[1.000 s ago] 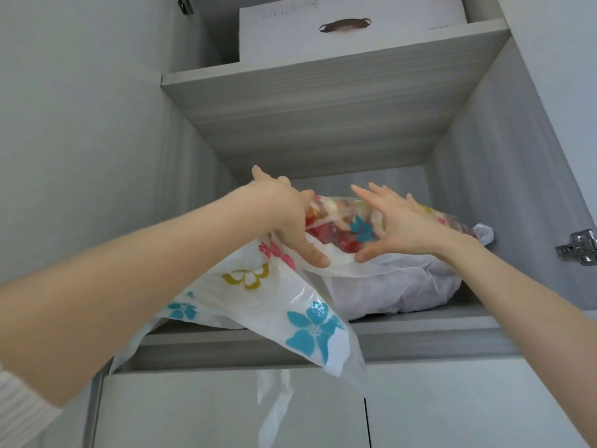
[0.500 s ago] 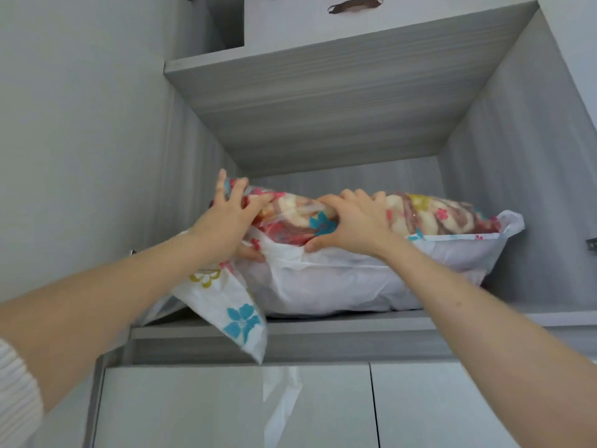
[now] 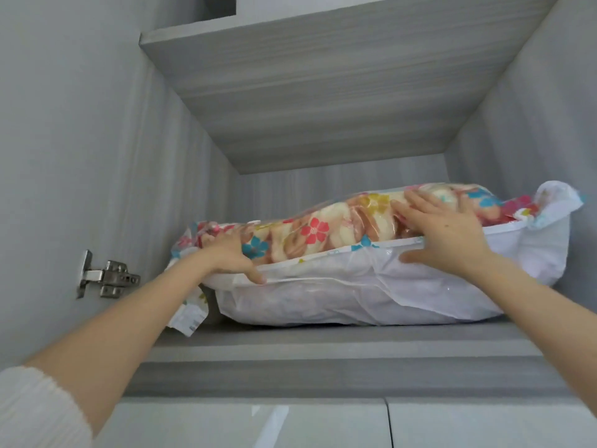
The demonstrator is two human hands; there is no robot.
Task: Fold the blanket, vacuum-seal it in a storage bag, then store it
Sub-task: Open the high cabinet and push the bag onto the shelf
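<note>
Across the middle of the frame, the storage bag (image 3: 355,299) now lies fully on the shelf (image 3: 323,347), pushed deeper than 1 second ago, and its loose flap no longer drapes off the front edge. Inside it sits the folded floral blanket (image 3: 323,231). The left hand (image 3: 226,253) and right hand (image 3: 442,234) press flat on top, gripping nothing. Storing looks nearly finished.

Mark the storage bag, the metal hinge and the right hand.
storage bag (image 3: 339,295), head view, on its white front side.
metal hinge (image 3: 111,278), head view, on its steel body.
right hand (image 3: 449,234), head view, on the back of the hand.
</note>
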